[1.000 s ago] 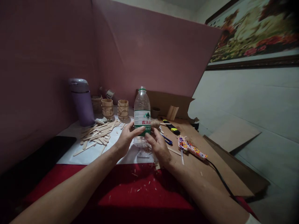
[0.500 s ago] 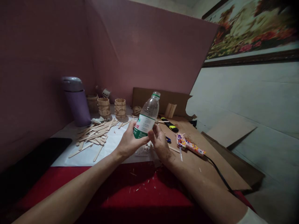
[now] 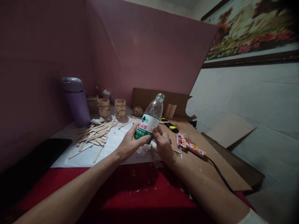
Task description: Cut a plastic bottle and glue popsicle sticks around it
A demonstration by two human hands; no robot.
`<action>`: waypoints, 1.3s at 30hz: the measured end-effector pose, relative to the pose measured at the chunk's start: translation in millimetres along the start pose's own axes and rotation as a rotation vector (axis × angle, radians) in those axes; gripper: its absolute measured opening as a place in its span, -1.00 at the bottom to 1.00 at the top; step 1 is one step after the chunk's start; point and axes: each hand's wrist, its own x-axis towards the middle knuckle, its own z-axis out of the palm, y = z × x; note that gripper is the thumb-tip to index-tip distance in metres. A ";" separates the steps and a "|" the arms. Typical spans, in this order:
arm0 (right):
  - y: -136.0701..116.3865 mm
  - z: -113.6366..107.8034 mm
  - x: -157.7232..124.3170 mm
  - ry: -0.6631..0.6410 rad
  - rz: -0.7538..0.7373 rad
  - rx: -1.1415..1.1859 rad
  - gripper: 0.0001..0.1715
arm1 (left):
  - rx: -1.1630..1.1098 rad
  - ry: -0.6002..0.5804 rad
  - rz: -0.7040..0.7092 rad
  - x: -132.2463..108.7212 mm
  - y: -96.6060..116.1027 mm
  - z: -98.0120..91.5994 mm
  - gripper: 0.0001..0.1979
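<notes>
Both hands hold a clear plastic water bottle [image 3: 151, 118] with a green cap and a green, white and red label, tilted with its neck leaning right and away. My left hand [image 3: 129, 143] wraps the lower part from the left. My right hand [image 3: 163, 145] touches the label's lower right side with thumb and fingers. The bottle is lifted above the white sheet [image 3: 107, 146] on the table.
Loose wooden craft sticks [image 3: 93, 135] lie left of the hands. Behind stand a purple flask [image 3: 76, 101], small stick-built cups [image 3: 120, 109] and a twine ball [image 3: 137, 111]. A patterned glue gun [image 3: 190, 145] with black cord, a yellow-black cutter [image 3: 170, 125] and cardboard lie right.
The bottle stood upright a second ago; it has been tipped to the right and turned in my hands, showing a different face of the label. My view shifted slightly.
</notes>
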 end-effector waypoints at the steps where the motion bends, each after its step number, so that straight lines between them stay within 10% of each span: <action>1: 0.8 0.0 0.5 0.003 0.007 0.007 -0.31 | 0.017 0.020 0.006 0.0 -1.0 0.1 -0.45; 23: -7.0 3.6 -0.2 0.016 0.013 0.100 -0.53 | -0.135 -0.082 -0.076 1.5 -9.2 -2.4 -0.45; 28: -9.8 5.4 -2.0 0.080 0.048 0.082 -0.56 | 0.103 -0.044 0.057 8.3 -12.5 -8.5 -0.43; 31: -10.6 5.3 -2.6 0.128 0.000 0.102 -0.58 | 0.449 0.175 0.028 22.3 -13.7 -27.9 -0.53; 39: -13.2 5.5 -2.7 0.177 -0.022 0.060 -0.56 | 1.179 0.475 -0.305 65.5 4.1 -99.1 -0.75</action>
